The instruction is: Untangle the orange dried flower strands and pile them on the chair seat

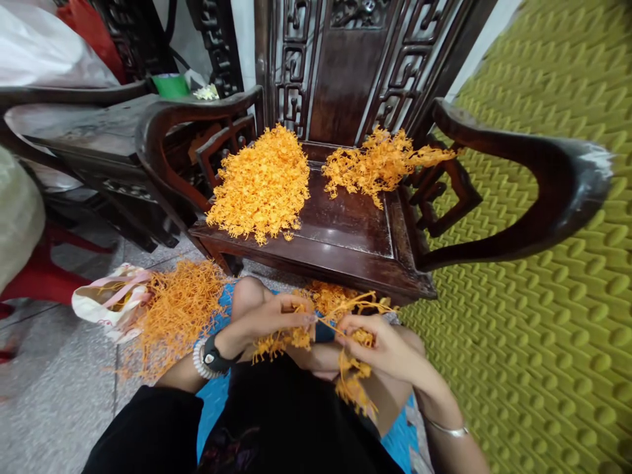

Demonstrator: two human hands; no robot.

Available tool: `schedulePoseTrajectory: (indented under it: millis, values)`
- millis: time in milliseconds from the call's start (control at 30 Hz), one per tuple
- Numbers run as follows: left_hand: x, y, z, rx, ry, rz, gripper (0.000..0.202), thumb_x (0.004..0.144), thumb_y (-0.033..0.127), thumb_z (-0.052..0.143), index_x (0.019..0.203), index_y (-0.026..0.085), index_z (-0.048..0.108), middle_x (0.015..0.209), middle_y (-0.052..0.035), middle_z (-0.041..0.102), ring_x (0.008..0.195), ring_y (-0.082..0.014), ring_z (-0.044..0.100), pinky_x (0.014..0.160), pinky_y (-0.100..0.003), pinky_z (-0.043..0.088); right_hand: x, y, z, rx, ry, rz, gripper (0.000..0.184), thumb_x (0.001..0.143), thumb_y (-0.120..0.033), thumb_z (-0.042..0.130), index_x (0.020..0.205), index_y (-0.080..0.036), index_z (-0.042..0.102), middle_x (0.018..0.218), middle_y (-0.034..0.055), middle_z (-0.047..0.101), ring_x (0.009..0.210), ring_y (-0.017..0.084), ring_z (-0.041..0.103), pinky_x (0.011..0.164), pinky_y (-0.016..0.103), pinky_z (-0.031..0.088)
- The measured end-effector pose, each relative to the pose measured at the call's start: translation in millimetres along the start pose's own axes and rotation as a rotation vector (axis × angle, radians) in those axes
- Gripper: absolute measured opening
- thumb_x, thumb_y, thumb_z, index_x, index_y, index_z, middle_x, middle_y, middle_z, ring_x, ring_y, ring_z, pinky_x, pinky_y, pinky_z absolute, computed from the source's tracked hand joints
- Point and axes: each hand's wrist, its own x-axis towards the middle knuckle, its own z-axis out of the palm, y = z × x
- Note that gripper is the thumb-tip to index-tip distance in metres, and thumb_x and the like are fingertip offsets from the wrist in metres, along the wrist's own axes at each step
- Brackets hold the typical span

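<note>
Over my lap, my left hand (274, 321) is closed, thumb and fingers pinching a thin orange stem; frilly orange sprigs (284, 342) hang below it. My right hand (382, 345) is closed on more orange sprigs, with a stem stretching between the two hands. Another cluster (355, 385) dangles under the right hand, and branching strands (365, 304) stick out above it. The inner fingertips of both hands are partly hidden by the sprigs. In front, on the wooden chair (336, 227), lie a dense heap of orange frilly pieces (266, 184) and a looser bunch (382, 164).
On the floor at left, loose orange stems (182, 306) spill beside a white bag (111, 303) with pink handles. A red stool (44, 276) stands further left. A green roll (170, 85) rests on a dark side table (99, 125). Textured yellow-green padding (543, 342) covers the right side.
</note>
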Motion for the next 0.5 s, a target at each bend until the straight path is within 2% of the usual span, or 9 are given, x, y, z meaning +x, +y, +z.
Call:
schedulePoseTrajectory:
  millis: [67,133,200,267,300,333,400,500]
  values:
    - [-1,-4,3.8,-0.140,-0.052,-0.021,0.026,0.087,0.041,0.061,0.086,0.015,0.061,0.083,-0.0052,0.064,0.077,-0.0145,0.060,0.073,-0.028,0.049,-10,-3,-5,-0.221,0.096,0.027,0.015,0.085,-0.031,0.060,0.081,-0.020,0.070,0.079,0.0035,0.071,0.074,0.021,0.066,0.071,0.033,0.052]
    - [-1,-8,8.9,-0.164,-0.054,-0.045,0.029,0.087,0.046,0.059,0.089,0.017,0.058,0.086,-0.0048,0.063,0.076,-0.0142,0.061,0.073,-0.029,0.050,-24,-10,-7,-0.332,0.229,0.044,0.018,0.081,-0.034,0.068,0.092,-0.022,0.073,0.092,0.0067,0.075,0.085,0.026,0.070,0.078,0.039,0.054]
    - [-1,-13,14.9,-0.127,-0.051,-0.091,0.032,0.087,0.050,0.058,0.085,0.018,0.053,0.077,-0.0004,0.058,0.063,-0.0104,0.055,0.062,-0.025,0.047,-38,-23,-5,-0.270,0.333,-0.025,0.023,0.080,-0.034,0.071,0.101,-0.025,0.073,0.098,0.0078,0.075,0.088,0.028,0.071,0.079,0.041,0.056]
    - [-2,-18,21.1,-0.022,-0.062,-0.110,0.032,0.089,0.050,0.055,0.087,0.018,0.053,0.066,0.0037,0.050,0.053,-0.0078,0.046,0.053,-0.022,0.039,-47,-37,-1,-0.161,0.387,-0.182,0.025,0.081,-0.031,0.071,0.106,-0.029,0.071,0.101,0.0072,0.074,0.094,0.029,0.070,0.084,0.043,0.057]
    - [-2,-20,24.2,0.055,-0.080,-0.093,0.031,0.090,0.049,0.053,0.091,0.018,0.055,0.063,0.0040,0.048,0.053,-0.0083,0.044,0.052,-0.022,0.037,-48,-42,2,-0.129,0.391,-0.258,0.031,0.080,-0.030,0.073,0.111,-0.030,0.069,0.107,0.0074,0.073,0.102,0.030,0.067,0.089,0.045,0.055]
    - [-4,-21,27.3,0.134,-0.102,-0.057,0.031,0.090,0.049,0.052,0.094,0.019,0.057,0.063,0.0033,0.049,0.054,-0.0097,0.046,0.052,-0.023,0.038,-47,-46,7,-0.115,0.367,-0.303,0.041,0.080,-0.029,0.074,0.120,-0.032,0.064,0.116,0.0079,0.069,0.110,0.031,0.063,0.094,0.047,0.053]
    - [-7,-21,32.8,0.294,-0.162,0.008,0.031,0.092,0.047,0.049,0.096,0.019,0.060,0.068,-0.0001,0.055,0.061,-0.0136,0.053,0.057,-0.026,0.042,-38,-47,17,-0.102,0.250,-0.275,0.057,0.082,-0.029,0.072,0.136,-0.031,0.051,0.130,0.0087,0.061,0.119,0.030,0.058,0.099,0.046,0.051]
    - [-15,-14,38.4,0.486,-0.201,0.035,0.029,0.096,0.039,0.044,0.088,0.017,0.062,0.080,-0.0047,0.063,0.076,-0.0171,0.059,0.069,-0.028,0.046,-23,-38,33,-0.054,0.046,-0.125,0.055,0.090,-0.031,0.062,0.141,-0.026,0.042,0.125,0.0102,0.061,0.111,0.024,0.061,0.094,0.039,0.053]
